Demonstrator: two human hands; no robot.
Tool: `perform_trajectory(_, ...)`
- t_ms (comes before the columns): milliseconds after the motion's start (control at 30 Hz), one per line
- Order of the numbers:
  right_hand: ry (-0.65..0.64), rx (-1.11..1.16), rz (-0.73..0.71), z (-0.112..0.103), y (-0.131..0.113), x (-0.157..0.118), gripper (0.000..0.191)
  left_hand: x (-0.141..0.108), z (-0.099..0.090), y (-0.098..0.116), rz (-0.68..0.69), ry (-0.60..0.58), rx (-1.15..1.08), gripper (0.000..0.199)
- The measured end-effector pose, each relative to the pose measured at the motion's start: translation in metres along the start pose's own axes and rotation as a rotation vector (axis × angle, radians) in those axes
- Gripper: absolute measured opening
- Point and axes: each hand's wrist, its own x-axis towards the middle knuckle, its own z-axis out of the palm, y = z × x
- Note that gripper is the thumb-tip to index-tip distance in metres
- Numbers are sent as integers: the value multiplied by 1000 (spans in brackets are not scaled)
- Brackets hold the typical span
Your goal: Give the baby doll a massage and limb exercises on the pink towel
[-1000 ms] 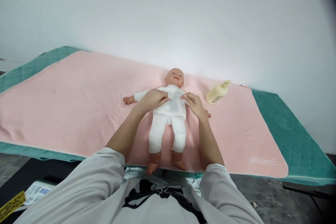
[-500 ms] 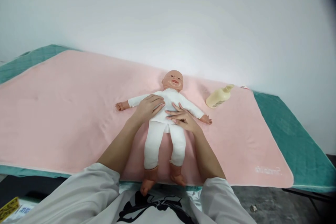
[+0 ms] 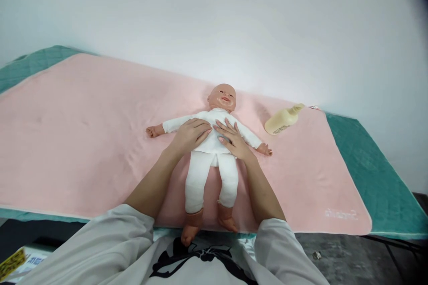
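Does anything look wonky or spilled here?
I see no spill or damage. One foot of the doll looks odd: it pokes past the near edge of the pink blanket. The bottle looks tilted, but I can't tell if it's really leaning.

One doll (image 3: 212,146), one bottle (image 3: 282,121), one pink mat (image 3: 110,133), two sleeves (image 3: 103,240).

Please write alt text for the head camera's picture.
A person's left hand and right hand rest on a white-clad doll lying face up on a pink mat. To the picture's right, a pale yellow bottle is on the mat.
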Motion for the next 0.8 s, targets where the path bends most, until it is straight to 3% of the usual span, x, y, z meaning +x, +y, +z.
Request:
perform_trajectory(267, 115, -109, 180, 0, 7, -6, 53, -2, 1, 0, -4, -28, -5, 35)
perform_trajectory(500, 245, -187, 233, 0, 19, -13, 51, -2, 0, 11, 138, -124, -228, 29)
perform_trajectory(633, 273, -214, 249, 2, 22, -15, 53, -3, 3, 16, 236, -219, -348, 25)
perform_trajectory(800, 259, -216, 247, 3, 23, -15, 52, -4, 5, 19, 214, -389, -363, 22)
